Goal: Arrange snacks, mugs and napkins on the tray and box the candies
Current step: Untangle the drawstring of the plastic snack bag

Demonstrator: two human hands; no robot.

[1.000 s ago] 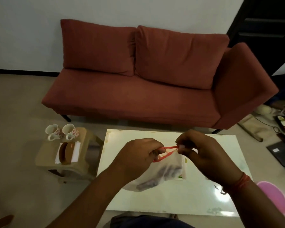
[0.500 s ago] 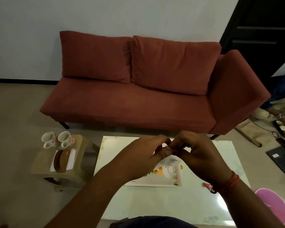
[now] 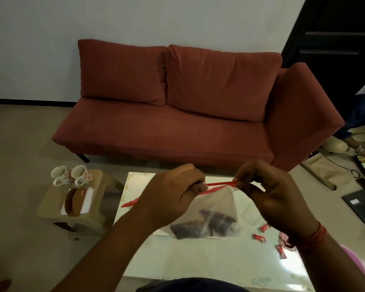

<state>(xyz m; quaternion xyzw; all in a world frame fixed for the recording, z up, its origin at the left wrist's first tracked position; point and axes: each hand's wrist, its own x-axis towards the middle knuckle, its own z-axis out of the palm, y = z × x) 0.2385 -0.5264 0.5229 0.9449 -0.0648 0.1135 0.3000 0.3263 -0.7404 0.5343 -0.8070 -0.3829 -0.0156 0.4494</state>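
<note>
Pinching the red strip of one snack bag (image 3: 207,209), left hand (image 3: 173,199) and right hand (image 3: 270,194) are closed on it; two mugs (image 3: 72,177) and four red candies (image 3: 259,238) are counted.

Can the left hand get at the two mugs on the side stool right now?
Probably not yet. The left hand is pinching the red seal of the snack bag, shared with the right hand. The path to the mugs looks open once it lets go.
</note>
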